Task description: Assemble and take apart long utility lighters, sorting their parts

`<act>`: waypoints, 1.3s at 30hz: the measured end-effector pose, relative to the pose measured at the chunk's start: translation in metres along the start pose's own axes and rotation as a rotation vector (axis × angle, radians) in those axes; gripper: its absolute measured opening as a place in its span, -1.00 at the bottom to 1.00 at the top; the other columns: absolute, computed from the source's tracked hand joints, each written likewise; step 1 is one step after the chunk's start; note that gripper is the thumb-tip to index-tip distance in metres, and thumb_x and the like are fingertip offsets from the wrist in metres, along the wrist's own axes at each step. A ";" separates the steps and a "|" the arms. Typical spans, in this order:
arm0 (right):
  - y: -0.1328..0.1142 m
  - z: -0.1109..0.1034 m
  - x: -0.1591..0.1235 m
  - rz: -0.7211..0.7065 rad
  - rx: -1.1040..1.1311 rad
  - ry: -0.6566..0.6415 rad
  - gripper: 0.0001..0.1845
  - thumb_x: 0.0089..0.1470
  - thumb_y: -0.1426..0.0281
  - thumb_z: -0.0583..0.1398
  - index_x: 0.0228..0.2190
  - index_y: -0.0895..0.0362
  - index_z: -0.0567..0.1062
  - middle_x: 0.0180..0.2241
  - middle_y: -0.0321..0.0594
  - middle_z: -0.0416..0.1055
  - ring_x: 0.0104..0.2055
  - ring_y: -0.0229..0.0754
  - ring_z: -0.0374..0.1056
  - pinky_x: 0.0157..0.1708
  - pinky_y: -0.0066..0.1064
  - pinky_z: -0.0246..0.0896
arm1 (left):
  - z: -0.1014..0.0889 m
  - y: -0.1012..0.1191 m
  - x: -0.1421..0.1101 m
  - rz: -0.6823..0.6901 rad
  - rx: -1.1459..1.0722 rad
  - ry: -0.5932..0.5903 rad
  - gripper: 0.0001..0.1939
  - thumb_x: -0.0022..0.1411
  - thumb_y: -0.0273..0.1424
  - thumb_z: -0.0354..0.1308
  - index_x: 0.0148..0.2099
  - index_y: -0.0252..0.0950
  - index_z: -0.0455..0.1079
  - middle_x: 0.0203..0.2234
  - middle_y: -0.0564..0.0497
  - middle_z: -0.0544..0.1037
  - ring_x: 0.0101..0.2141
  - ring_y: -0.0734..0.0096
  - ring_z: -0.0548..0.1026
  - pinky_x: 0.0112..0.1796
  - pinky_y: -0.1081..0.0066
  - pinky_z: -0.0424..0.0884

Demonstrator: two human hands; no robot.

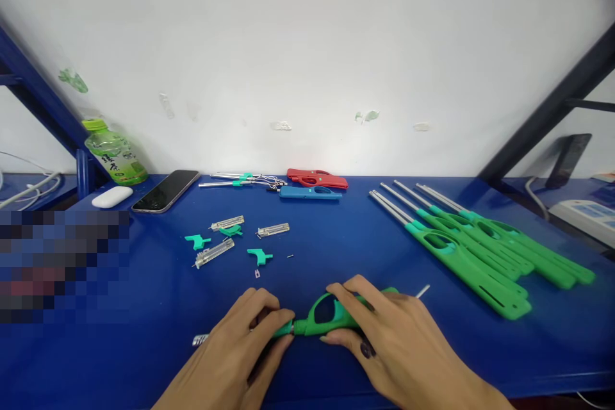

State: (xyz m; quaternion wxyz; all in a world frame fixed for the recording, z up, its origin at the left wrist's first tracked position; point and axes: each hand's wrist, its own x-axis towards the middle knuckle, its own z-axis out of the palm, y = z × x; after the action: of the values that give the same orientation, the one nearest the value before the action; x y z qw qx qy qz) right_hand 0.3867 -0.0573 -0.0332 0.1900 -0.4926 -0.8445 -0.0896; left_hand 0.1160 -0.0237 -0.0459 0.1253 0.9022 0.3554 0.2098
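Blue tabletop (336, 237), blotched white wall (307, 45), green lighter (300, 327)

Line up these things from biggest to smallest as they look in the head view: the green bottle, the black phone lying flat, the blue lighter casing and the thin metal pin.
1. Green bottle
2. Black phone
3. Blue lighter casing
4. Metal pin
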 end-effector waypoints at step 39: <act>0.001 0.002 0.027 -0.287 0.027 -0.116 -0.65 0.56 0.26 -0.04 -0.04 0.14 0.48 -0.18 -0.21 0.56 -0.48 -0.21 0.46 -0.51 -0.26 0.19 | -0.003 0.003 0.004 0.037 0.057 -0.054 -0.51 0.52 -0.48 0.01 0.40 -0.11 0.33 -0.08 -0.07 0.48 -0.11 0.26 0.56 0.00 0.22 0.65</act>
State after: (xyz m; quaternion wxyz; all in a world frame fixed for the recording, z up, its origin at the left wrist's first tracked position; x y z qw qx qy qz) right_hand 0.3753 -0.0349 -0.0236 0.1329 -0.3686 -0.9169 -0.0758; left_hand 0.1192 -0.0227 -0.0414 0.1051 0.9171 0.3412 0.1774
